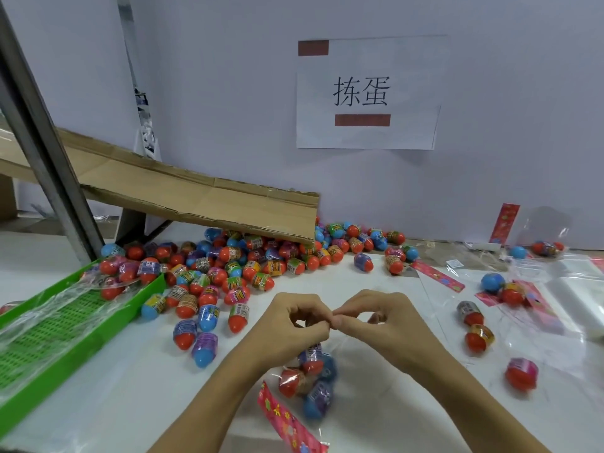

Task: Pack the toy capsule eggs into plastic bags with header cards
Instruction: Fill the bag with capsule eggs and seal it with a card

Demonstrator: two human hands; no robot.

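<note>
Nearest you, the pink printed header card (287,420) lies on the white tabletop (130,387); your left hand (294,317) and right hand (380,317) pinch the clear plastic bag of capsule eggs (310,380) by its mouth, eggs hanging directly below

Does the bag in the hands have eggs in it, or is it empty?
It has eggs: several capsule eggs show through the clear bag hanging from both hands.
</note>
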